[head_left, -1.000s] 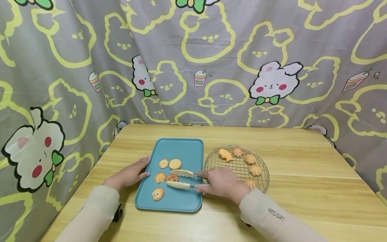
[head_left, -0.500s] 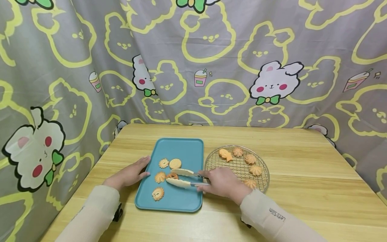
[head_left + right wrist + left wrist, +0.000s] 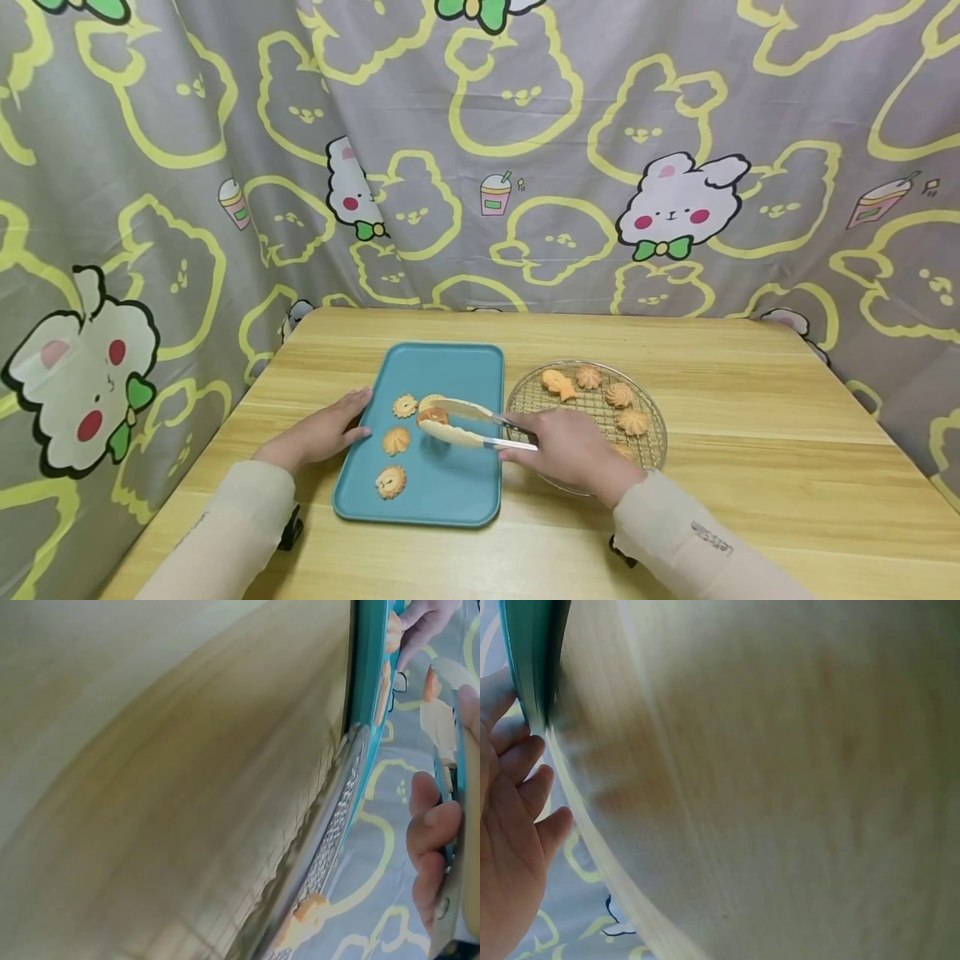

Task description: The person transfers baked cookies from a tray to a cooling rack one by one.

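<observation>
My right hand (image 3: 570,448) grips metal tongs with cream-coloured tips (image 3: 453,433). Between those tips is a brown ring-like cookie (image 3: 432,416), lifted above the blue tray (image 3: 450,364); the right wrist view also shows the pinched cookie (image 3: 430,684) clear of the tray. My left hand (image 3: 322,429) rests against the tray's left edge, its fingers extended and touching the rim (image 3: 526,667). On the tray lie a scalloped cookie (image 3: 405,406), a star-shaped cookie (image 3: 396,440) and a wavy-edged cookie (image 3: 391,482). A round cookie behind the tongs is mostly hidden.
Right of the tray stands a round wire rack (image 3: 663,442), partly under my right hand. It bears a fish-shaped cookie (image 3: 558,384), a swirl cookie (image 3: 619,394) and several others. All rest on a wooden table (image 3: 765,433), with a patterned curtain (image 3: 555,275) behind.
The tongs have closed on the brown cookie and raised it off the tray. My right hand has moved slightly right; the left hand stays at the tray's edge.
</observation>
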